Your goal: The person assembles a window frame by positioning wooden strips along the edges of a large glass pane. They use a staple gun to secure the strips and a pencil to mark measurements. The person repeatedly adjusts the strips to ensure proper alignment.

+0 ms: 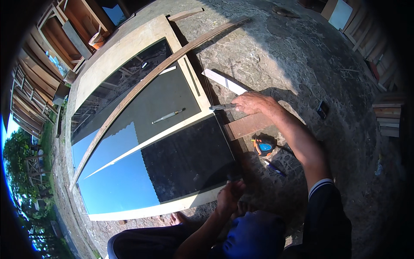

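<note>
My right hand (pixel 252 102) is closed round a grey hand tool that looks like pliers (pixel 222 106). The tool's tip meets the pale wooden strip at the right edge of a large glass panel (pixel 108 159), which lies on a light board (pixel 118 55). Part of the glass reflects blue sky, the rest looks dark. In shadow at the near right corner, my left hand (pixel 230 196) has its fingers curled; what they grip is too dark to make out. A pen-shaped glass cutter (pixel 168 115) lies on the dark surface between the hands and the long wooden batten (pixel 159 69).
Right of the panel, a white strip (pixel 224 81), a reddish-brown board (pixel 250 125), a tape measure (pixel 264 146), a blue pen (pixel 275 168) and a small black object (pixel 321 110) rest on rough concrete. Stacked wood (pixel 388 114) stands far right; an orange bucket (pixel 96 41) is upper left.
</note>
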The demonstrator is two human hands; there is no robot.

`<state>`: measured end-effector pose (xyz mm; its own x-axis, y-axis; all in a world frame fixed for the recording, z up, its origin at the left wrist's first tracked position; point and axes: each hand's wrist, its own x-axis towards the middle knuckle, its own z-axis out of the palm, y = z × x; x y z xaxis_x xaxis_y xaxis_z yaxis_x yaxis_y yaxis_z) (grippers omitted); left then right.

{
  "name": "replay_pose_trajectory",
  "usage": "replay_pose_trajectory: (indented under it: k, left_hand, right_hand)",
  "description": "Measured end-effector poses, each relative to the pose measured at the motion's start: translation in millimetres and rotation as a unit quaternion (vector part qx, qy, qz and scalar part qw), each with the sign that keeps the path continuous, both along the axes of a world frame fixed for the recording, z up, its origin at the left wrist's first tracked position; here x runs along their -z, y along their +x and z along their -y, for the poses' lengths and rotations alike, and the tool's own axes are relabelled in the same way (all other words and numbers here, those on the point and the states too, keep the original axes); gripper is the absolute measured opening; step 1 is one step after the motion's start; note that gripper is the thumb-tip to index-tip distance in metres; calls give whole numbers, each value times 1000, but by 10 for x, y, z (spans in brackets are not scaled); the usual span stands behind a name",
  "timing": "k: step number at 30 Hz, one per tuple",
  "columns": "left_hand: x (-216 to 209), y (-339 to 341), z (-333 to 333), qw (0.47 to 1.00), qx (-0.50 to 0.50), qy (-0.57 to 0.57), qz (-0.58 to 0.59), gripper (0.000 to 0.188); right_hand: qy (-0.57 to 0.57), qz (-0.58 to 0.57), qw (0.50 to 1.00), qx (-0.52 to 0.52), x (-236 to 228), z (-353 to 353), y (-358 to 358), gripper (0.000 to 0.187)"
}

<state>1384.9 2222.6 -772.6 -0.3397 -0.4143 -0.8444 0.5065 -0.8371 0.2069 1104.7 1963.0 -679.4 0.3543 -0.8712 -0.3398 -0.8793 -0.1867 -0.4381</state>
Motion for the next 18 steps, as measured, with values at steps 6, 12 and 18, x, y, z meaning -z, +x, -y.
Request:
replay_pose_trajectory:
  k: [6,12,18]
  left_hand:
    - [-61,19,15,1000,20,-7,-20,52]
    - [-78,53,46,999,33,14,-33,58]
    - [-66,79,29,998,28,20,-45,57]
  right_hand:
    - [19,-110,994,-16,-69,893,451,20]
    - [53,-165,984,-32,0,1361,618,23]
    - [80,-188,977,-56,37,1479,659,24]
